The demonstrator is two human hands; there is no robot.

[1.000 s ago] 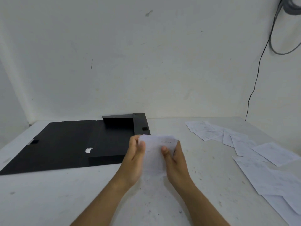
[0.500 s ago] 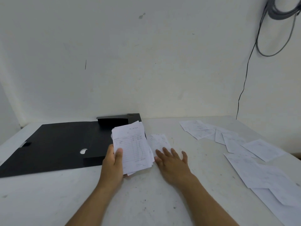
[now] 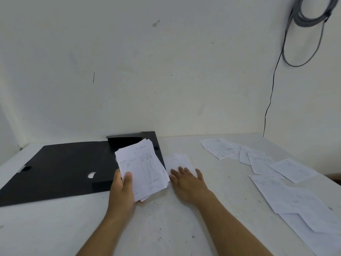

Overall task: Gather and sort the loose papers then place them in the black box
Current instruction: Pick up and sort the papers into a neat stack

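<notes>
We had the gathered stack of papers (image 3: 143, 168) in our left hand (image 3: 122, 191), thumb across its lower edge, raised over the near right corner of the open black box (image 3: 60, 169). The sheets were fanned and uneven, so we judged a loose pinch could let some slide out. Our right hand (image 3: 187, 180) lay flat, fingers spread, holding nothing, its fingertips on a small pile of slips (image 3: 180, 160) on the table (image 3: 166, 228). Dragging those could scatter them. Many loose sheets (image 3: 276, 174) lay well apart to the right, uncollected.
</notes>
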